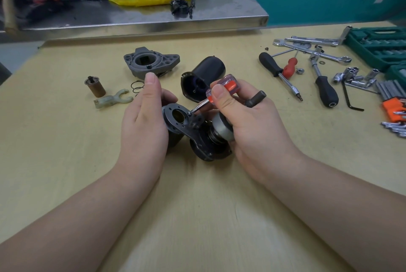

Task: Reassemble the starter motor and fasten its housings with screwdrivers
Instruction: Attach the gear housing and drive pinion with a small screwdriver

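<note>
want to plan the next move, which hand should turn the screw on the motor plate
Right. The right hand already grips the screwdriver with its tip on the motor plate, while the left hand steadies the motor.

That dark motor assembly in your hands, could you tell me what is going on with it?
A person steadies the dark starter motor assembly on the tan table with the left hand. The right hand grips a clear-and-orange-handled screwdriver, its tip at a screw on the round end plate. The grey cast housing and black cylindrical casing lie apart, not yet fitted.
</note>
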A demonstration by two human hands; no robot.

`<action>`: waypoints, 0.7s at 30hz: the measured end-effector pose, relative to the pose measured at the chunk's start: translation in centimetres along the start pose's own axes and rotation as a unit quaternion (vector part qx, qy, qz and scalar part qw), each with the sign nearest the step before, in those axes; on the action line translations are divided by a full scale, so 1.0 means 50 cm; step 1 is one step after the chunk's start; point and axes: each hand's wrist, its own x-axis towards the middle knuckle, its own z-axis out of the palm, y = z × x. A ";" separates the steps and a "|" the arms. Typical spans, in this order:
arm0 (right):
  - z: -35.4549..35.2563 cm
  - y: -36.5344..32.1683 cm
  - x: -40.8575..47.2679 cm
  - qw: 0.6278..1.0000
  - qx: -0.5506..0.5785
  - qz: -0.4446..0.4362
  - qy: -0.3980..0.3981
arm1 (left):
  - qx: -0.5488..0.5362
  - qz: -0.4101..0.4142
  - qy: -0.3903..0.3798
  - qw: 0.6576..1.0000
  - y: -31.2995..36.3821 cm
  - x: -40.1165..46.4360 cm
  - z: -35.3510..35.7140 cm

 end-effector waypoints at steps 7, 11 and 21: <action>-0.001 -0.003 -0.003 1.000 0.005 0.004 -0.002 | 0.003 0.009 0.006 1.000 -0.001 -0.002 0.000; -0.001 -0.006 -0.005 1.000 0.002 0.009 -0.004 | -0.009 0.006 0.004 1.000 -0.001 -0.001 0.000; 0.001 -0.006 -0.010 1.000 0.001 0.007 -0.002 | -0.009 0.025 0.006 1.000 -0.002 -0.005 0.000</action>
